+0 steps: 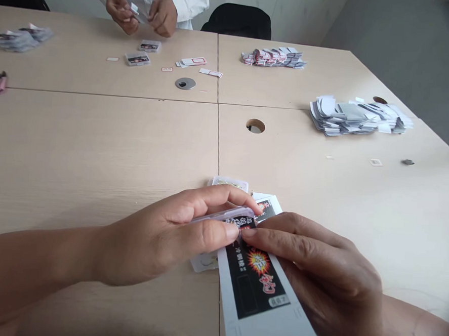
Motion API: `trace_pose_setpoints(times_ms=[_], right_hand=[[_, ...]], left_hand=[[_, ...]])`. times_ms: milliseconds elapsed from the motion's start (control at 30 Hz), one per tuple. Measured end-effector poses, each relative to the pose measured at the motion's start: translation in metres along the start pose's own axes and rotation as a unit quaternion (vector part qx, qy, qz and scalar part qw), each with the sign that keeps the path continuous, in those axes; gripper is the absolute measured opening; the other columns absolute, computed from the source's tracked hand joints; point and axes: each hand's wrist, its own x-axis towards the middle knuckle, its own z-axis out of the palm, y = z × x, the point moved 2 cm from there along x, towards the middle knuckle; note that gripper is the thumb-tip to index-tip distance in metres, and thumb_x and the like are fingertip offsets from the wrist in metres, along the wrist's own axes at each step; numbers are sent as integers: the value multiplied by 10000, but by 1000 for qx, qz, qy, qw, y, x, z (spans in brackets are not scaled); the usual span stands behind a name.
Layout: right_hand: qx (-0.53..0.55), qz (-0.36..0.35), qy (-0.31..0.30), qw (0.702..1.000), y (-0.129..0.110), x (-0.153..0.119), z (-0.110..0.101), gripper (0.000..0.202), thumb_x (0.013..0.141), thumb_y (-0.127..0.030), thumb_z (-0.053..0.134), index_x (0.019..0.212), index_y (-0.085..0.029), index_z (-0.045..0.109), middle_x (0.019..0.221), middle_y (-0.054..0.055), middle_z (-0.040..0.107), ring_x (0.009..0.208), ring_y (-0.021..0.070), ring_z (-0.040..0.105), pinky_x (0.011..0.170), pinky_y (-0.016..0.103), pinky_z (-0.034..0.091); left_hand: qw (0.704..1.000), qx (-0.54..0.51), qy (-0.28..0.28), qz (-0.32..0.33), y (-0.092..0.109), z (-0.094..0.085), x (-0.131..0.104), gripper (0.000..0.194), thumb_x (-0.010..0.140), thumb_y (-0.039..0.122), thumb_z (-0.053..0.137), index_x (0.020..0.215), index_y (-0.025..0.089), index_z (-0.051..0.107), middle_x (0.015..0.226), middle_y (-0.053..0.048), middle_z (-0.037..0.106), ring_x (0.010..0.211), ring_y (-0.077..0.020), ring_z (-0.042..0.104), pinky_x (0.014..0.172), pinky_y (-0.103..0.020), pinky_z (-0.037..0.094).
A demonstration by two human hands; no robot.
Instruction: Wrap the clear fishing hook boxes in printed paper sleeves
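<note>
My left hand (175, 231) is closed round a thin clear plastic case (225, 214), thumb below and fingers above. The case's right end meets a long white card (260, 322) with a black printed label (246, 281). My right hand (328, 275) pinches the card near the top of that label, its fingertips touching my left thumb. Behind my hands lie another clear case (231, 182) and a second labelled card (271, 204). Below my left hand, part of a further clear case (204, 263) shows on the table.
Across the table (96, 145), a person's hands (163, 16) hold small pieces above two labelled cases (137, 59). Stacks of papers (360, 117) lie at the right, bundled slips (275, 57) at the back, more cases (21, 38) at the far left.
</note>
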Motion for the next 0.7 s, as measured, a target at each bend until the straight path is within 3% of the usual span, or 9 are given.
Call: trace_pose_setpoints(times_ms=[167, 433, 700], right_hand=[[-4, 1, 1, 1000, 0, 0, 0, 321, 912, 19, 578, 1144, -163, 709, 972, 81, 768, 878, 141, 760, 758, 213, 657], [-19, 7, 3, 1000, 0, 0, 2, 239, 912, 7, 597, 1096, -69, 729, 970, 118, 769, 882, 122, 750, 795, 161, 629], [-18, 14, 21, 1000, 0, -1, 5, 291, 916, -9, 598, 1144, -161, 696, 984, 67, 772, 846, 115, 750, 740, 170, 632]], left_hand=[[1000, 11, 11, 13, 1, 1, 1, 238, 1063, 314, 480, 1268, 311, 600, 1309, 40, 616, 1111, -139, 588, 1077, -252, 396], [999, 22, 18, 21, -3, 2, 3, 241, 1068, 337, 466, 1262, 323, 609, 1242, 44, 635, 1092, -132, 593, 1041, -233, 406], [999, 28, 34, 17, -5, 2, -1, 241, 1068, 354, 477, 1270, 331, 608, 1320, 50, 618, 1164, -142, 573, 1031, -232, 413]])
